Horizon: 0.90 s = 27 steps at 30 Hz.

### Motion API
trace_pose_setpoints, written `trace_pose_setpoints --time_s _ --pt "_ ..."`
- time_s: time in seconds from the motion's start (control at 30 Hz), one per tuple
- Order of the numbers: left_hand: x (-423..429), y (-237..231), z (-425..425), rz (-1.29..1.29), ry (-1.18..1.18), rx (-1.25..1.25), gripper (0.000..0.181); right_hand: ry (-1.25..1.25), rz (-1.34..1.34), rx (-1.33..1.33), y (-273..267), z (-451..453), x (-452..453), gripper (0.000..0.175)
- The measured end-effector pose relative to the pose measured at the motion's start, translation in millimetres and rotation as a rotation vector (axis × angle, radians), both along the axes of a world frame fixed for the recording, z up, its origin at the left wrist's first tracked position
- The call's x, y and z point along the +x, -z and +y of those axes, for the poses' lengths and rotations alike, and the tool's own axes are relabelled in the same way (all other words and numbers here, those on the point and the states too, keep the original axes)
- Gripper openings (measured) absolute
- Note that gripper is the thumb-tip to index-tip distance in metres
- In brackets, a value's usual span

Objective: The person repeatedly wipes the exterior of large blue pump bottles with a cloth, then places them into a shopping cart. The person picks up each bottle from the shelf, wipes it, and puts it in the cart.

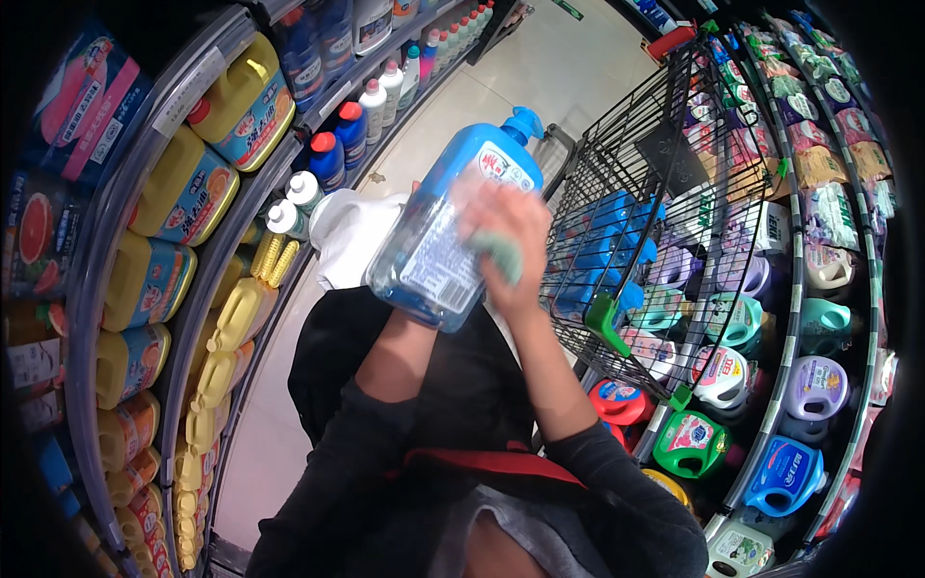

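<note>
A large blue pump bottle (pixel 433 224) with a white printed label is tilted in front of my chest, its blue pump head (pixel 526 124) at the upper right. My left hand (pixel 416 186) supports it from behind. Most of that hand is hidden by the bottle; only a bit of finger shows at the left side. Across the label lies my right hand (pixel 519 231), blurred, holding a green sponge or cloth (pixel 500 254) against or just over the bottle's front.
At the right stands a black wire shopping cart (pixel 636 137) with green corners, holding several blue bottles (pixel 600 231). Shelves of yellow jugs (pixel 186 191) line the left. Detergent bottles (pixel 692 442) fill the right shelves. A white cloth or bag (pixel 354 235) lies beyond my lap.
</note>
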State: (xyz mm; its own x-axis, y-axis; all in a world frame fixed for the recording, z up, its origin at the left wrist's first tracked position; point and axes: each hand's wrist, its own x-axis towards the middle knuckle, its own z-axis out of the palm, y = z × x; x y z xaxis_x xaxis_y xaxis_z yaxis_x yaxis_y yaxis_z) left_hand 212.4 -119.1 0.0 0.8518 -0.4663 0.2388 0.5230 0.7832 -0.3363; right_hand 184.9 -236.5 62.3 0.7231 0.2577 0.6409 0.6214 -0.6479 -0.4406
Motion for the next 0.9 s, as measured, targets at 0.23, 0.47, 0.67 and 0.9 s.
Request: trace_pose_setpoints --time_s 0.23,0.47,0.67,0.9 --pt "-9.7 13.2 14.8 0.176 -0.031 0.12 0.069 0.275 0.634 1.27 5.7 3.5 66.0 0.035" --pt "-6.6 -15.1 4.1 0.034 -0.08 0.196 0.095 0.244 0.862 1.221 -0.8 34.5 -57.4 0.043" --pt "3.9 -24.4 8.6 0.01 0.055 -0.048 0.109 -0.021 1.568 1.235 -62.3 -1.8 -123.3 0.047" --pt "-8.2 -31.5 3.0 0.001 0.081 0.146 0.115 0.178 0.401 0.907 -106.1 -75.7 14.9 0.034"
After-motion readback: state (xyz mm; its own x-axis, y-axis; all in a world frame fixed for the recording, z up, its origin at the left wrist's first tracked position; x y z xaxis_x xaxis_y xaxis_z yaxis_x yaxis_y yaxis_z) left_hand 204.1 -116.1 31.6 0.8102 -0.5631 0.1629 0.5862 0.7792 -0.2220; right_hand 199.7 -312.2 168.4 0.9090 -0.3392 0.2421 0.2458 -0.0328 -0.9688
